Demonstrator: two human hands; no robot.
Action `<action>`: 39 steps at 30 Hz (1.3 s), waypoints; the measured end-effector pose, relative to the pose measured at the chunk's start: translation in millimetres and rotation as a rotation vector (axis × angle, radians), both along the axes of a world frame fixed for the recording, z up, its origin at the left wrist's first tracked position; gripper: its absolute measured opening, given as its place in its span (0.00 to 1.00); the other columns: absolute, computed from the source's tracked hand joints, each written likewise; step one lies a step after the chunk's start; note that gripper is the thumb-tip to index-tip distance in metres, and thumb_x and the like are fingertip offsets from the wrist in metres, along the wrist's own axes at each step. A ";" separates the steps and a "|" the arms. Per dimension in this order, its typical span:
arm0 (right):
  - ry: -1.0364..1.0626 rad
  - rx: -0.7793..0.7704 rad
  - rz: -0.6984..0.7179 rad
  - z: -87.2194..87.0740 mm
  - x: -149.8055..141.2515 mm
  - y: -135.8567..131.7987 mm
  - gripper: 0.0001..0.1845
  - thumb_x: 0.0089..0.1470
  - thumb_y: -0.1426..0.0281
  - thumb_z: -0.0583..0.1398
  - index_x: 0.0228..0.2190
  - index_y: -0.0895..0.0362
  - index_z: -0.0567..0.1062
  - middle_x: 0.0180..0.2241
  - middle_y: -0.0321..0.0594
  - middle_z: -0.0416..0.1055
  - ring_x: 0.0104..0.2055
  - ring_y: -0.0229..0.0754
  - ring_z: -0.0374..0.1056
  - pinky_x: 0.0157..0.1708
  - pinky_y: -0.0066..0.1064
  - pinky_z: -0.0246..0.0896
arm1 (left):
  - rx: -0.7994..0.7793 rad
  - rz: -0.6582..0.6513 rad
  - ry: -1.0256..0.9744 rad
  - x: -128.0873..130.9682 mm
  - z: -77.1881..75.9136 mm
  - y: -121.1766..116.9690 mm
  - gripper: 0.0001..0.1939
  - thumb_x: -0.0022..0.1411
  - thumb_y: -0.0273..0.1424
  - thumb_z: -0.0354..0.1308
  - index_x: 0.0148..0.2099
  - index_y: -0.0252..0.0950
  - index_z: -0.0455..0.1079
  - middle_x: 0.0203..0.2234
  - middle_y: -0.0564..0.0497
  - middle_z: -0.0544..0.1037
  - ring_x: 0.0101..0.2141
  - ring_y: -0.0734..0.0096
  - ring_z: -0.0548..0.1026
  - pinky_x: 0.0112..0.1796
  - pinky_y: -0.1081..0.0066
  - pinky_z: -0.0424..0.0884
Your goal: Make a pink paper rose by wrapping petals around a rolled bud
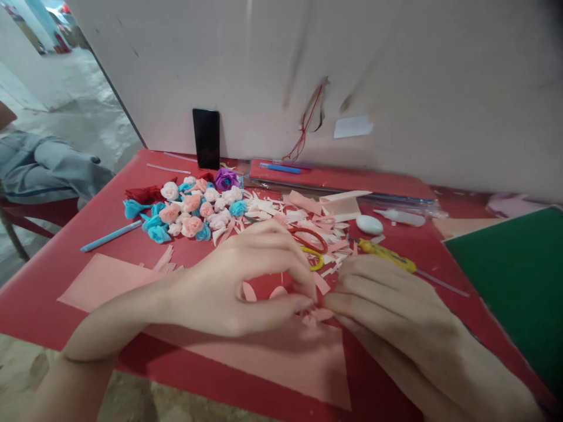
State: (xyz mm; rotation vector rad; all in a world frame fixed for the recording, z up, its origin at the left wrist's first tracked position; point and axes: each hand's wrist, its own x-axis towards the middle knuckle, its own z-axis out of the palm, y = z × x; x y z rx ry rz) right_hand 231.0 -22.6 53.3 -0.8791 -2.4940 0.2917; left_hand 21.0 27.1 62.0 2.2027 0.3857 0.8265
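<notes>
Looking first for lettering, we spot dark markings on the yellow-handled tool [387, 255], too blurred for us to read. And now the hands! Our left hand [229, 275] arches over the red tabletop [176, 378], wrist bent, thumb and forefinger pinching a small pink paper piece [314, 316] right above the near end of the pink paper sheet [272, 357]. Our right hand [396, 305] comes in palm down, fingers curled, tips right at that piece's other side; whether they grip it too, we can't tell. On to the containers: a small squeeze bottle [402, 218] lies on its side beyond the white oval object [369, 225], its contents unclear to us, while at the back a clear plastic sleeve [422, 202] encloses something flat and red, a blue pen [280, 169] lying on top.
</notes>
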 end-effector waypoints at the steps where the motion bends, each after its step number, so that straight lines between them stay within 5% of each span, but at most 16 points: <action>1: -0.003 -0.010 -0.004 -0.4 0.4 -0.3 0.09 0.53 0.80 0.50 0.29 0.56 0.66 0.24 0.38 0.66 0.29 0.40 0.60 0.29 0.32 0.54 | 0.003 0.004 -0.003 0.4 -0.6 0.4 0.04 0.57 0.19 0.55 0.32 0.30 0.69 0.29 0.51 0.77 0.33 0.77 0.69 0.43 0.74 0.65; 16: 0.080 -0.241 0.136 -0.5 0.1 4.3 0.13 0.50 0.81 0.50 0.33 0.55 0.68 0.28 0.37 0.67 0.31 0.39 0.60 0.31 0.31 0.54 | -0.002 -0.306 0.060 1.1 -5.6 14.3 0.05 0.60 0.22 0.55 0.34 0.34 0.70 0.34 0.47 0.79 0.39 0.74 0.72 0.49 0.72 0.64; 29: 0.090 -0.267 0.147 0.7 -2.9 4.6 0.15 0.49 0.82 0.51 0.33 0.54 0.70 0.26 0.35 0.66 0.31 0.38 0.61 0.34 0.30 0.57 | -0.035 -0.315 0.030 3.5 -4.3 16.4 0.06 0.56 0.21 0.54 0.29 0.35 0.69 0.29 0.48 0.78 0.36 0.70 0.74 0.47 0.68 0.66; 39: 0.048 -0.159 0.113 1.0 -3.5 4.7 0.18 0.56 0.72 0.47 0.36 0.48 0.75 0.28 0.40 0.73 0.33 0.45 0.68 0.32 0.34 0.66 | 0.040 -0.342 0.089 3.5 -2.0 16.9 0.05 0.56 0.21 0.57 0.29 0.32 0.70 0.29 0.45 0.79 0.35 0.71 0.73 0.47 0.70 0.66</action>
